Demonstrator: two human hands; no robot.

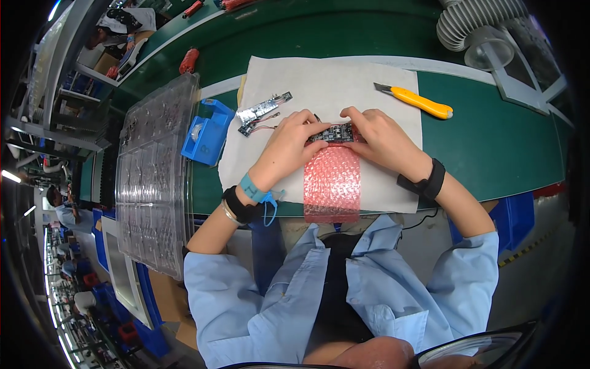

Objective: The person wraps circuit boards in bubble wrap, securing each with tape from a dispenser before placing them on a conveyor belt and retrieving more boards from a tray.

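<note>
A small dark circuit board (336,133) lies across the far end of a strip of pink bubble wrap (332,178). Its left end is between the thumb and fingers of my left hand (287,142). My right hand (387,140) grips the right end, thumb at the near edge and index finger bent above. The wrap runs toward me and hangs over the table's front edge. Beyond my left hand, a silvery board assembly (263,111) with thin wires rests on the white sheet (332,80). My fingers partly cover the held board.
A yellow utility knife (424,103), blade out, lies at the right on the sheet and green mat (479,141). At left stand a blue tape dispenser (208,132) and stacked clear plastic trays (153,172). A ribbed duct (476,24) hangs at the far right. A person works at the far left.
</note>
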